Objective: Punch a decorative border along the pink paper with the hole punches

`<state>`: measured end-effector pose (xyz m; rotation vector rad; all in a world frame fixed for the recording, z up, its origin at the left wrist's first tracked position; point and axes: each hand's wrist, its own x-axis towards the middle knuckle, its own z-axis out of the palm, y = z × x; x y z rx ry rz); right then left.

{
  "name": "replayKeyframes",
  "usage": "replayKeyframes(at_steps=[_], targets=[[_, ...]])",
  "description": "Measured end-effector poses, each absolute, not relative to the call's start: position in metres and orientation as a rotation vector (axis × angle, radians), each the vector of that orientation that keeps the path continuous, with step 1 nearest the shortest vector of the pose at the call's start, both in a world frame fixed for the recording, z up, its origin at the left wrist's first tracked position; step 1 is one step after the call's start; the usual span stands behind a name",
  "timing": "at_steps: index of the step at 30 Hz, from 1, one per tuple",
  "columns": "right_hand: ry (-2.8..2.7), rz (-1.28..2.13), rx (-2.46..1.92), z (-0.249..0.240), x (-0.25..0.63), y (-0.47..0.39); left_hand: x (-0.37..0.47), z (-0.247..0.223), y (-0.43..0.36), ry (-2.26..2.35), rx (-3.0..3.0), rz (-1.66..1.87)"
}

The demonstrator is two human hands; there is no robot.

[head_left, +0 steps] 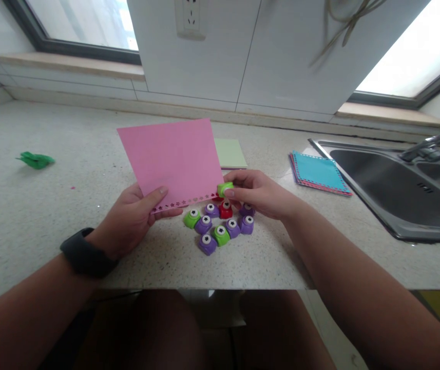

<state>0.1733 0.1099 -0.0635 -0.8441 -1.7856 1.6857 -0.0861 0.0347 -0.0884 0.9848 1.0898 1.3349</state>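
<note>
A pink sheet of paper is held tilted above the counter, with a row of small punched shapes along its near edge. My left hand grips its lower left corner, thumb on top and fingers beneath. At the lower right corner, my right hand is closed on a green craft punch, which sits over the paper's edge. Below the sheet lie several more small punches: purple ones, green ones and a red one, each with a white top bearing a dark shape.
Behind the pink sheet lies a pale green paper stack. Blue and pink punched sheets are piled beside the steel sink at right. A crumpled green item rests at far left. The counter's front edge runs before my legs.
</note>
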Motion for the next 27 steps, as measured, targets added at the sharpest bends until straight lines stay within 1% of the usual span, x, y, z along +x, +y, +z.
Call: replayKeyframes(at_steps=[11, 27], targets=[[-1.801, 1.700, -0.809, -0.0624, 0.1716, 0.1095, -0.0844, -0.0868, 0.0338, 1.069, 0.982, 1.327], [-1.872, 1.622, -0.856, -0.0622, 0.1720, 0.1096, -0.0859, -0.0889, 0.0348, 1.092, 1.017, 1.323]])
